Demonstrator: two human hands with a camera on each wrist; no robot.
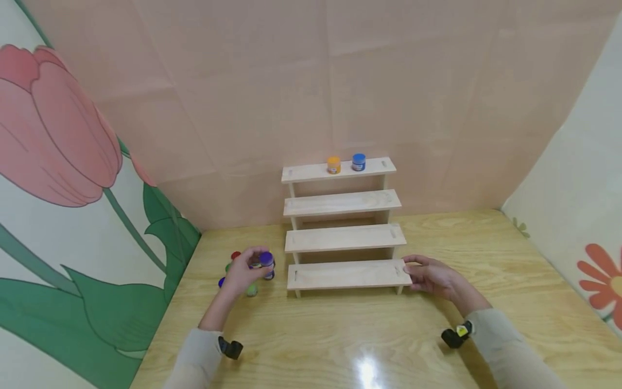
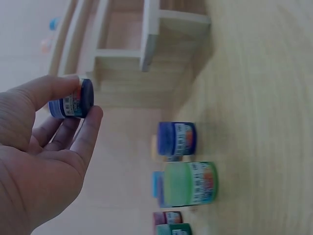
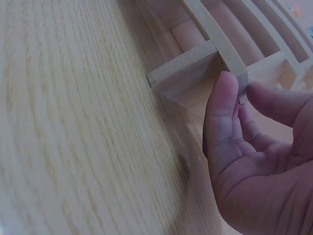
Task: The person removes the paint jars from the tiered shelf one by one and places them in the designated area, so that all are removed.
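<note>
**Purple-lidded jar (image 1: 266, 259) in hand, stepped rack (image 1: 345, 239) braced**

Your right hand (image 1: 434, 277) pinches the rack's lowest shelf at its right end. Left of the rack, your left hand (image 1: 243, 274) grips the jar off the table (image 1: 301, 335), above a green jar (image 2: 190, 183) and others. This looks like the carry step; next calls for a firm pinch, clearing the rack's edge. Farthest, an orange jar (image 1: 333, 165) and blue jar (image 1: 358, 162) top the rack.
</note>
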